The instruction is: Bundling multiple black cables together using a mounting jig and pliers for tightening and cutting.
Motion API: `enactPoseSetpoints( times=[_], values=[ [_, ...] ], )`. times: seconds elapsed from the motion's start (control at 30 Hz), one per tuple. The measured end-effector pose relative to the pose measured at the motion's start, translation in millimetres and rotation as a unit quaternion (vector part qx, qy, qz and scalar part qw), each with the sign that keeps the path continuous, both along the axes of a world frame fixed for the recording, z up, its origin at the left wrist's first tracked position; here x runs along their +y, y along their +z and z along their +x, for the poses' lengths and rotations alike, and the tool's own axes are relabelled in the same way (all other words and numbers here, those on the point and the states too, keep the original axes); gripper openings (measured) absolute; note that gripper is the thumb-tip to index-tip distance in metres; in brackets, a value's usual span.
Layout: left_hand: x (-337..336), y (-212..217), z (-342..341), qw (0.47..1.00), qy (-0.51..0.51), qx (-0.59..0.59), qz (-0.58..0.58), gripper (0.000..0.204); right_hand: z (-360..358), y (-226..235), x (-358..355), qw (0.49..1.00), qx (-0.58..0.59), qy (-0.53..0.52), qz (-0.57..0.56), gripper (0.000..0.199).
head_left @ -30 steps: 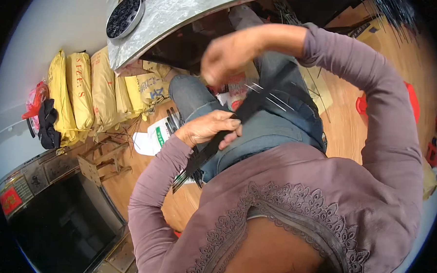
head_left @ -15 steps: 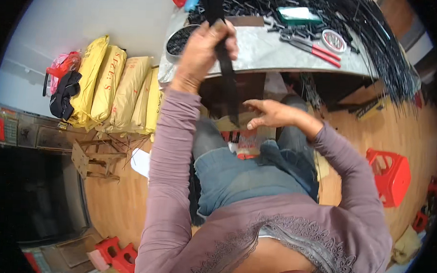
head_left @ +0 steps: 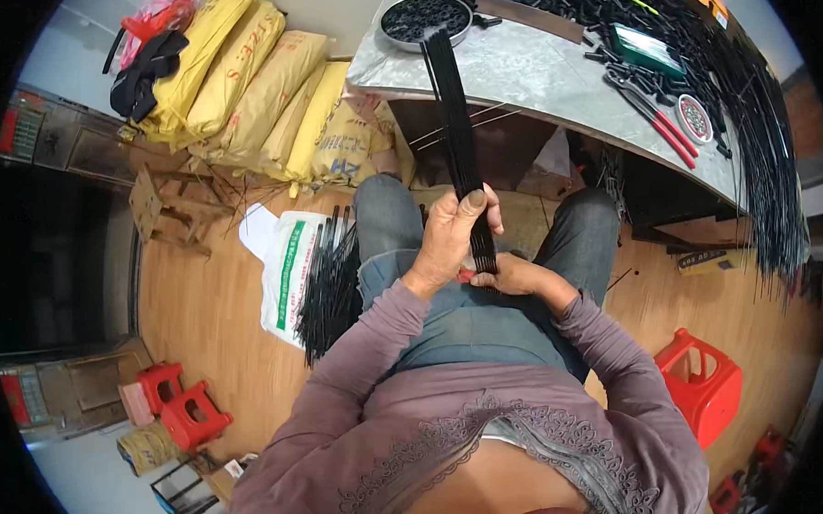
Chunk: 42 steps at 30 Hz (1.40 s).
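Note:
A bundle of long, thin black rods [head_left: 457, 121] slants from above my lap to the round metal-rimmed tin [head_left: 412, 45] at the table's near left edge. My left hand [head_left: 449, 236] is wrapped round the bundle's lower part, thumb on top. At the bottom end, my right hand [head_left: 514, 274] closes round the rods just above my jeans. The bundle's upper tips fan slightly and look pale, overlapping the tin's near rim. Small black pieces fill the tin. Something small and red shows between my hands, too covered to name.
On the grey table [head_left: 529, 78] lie red-handled pliers [head_left: 661, 121], a small round dish [head_left: 694, 119], a green box [head_left: 648, 51] and many black pieces. More black rods [head_left: 329, 295] rest on the floor beside my left leg. Yellow sacks [head_left: 240, 75] stand at left, a red stool [head_left: 700, 384] at right.
My left hand has come down from over the table to above my lap with the bundle. My right hand, open before, now grips its lower end. The view has shifted too.

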<state>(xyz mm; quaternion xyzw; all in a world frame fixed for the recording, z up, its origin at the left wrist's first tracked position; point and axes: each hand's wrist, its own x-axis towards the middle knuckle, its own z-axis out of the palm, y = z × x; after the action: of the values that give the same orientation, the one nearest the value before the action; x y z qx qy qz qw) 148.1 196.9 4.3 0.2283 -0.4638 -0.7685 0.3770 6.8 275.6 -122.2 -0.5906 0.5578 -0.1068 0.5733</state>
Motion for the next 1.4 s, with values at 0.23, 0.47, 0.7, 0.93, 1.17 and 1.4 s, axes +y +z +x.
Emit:
enactPoseSetpoints(
  times=[0.23, 0.47, 0.7, 0.93, 1.17, 1.4],
  values=[
    [37.7, -5.8, 16.1, 0.995, -0.037, -0.081, -0.035, 0.036, 13.4, 13.0, 29.0, 0.991, -0.049, 0.114, 0.049, 0.041],
    [-7.1, 55.3, -9.1, 0.995, -0.098, -0.014, -0.008, 0.036, 9.9, 8.2, 40.8, 0.997, -0.034, 0.06, -0.045, 0.039],
    [16.9, 58.5, -30.5, 0.995, -0.102, -0.013, -0.017, 0.034, -88.7, 173.4, -9.4, 0.98, -0.173, -0.056, -0.082, 0.044],
    [15.8, 46.1, -47.2, 0.986, -0.168, 0.02, -0.009, 0.056, -77.8, 293.1, -42.9, 0.821, -0.417, 0.012, -0.39, 0.064],
    [16.4, 55.0, -43.4, 0.991, -0.103, -0.064, 0.049, 0.043, -45.5, 309.0, 14.7, 0.815, -0.366, -0.208, -0.399, 0.048],
    [22.7, 58.4, -43.7, 0.99, -0.127, 0.004, 0.058, 0.043, -77.4, 235.5, 2.7, 0.921, 0.054, -0.234, -0.308, 0.015]
  ],
)
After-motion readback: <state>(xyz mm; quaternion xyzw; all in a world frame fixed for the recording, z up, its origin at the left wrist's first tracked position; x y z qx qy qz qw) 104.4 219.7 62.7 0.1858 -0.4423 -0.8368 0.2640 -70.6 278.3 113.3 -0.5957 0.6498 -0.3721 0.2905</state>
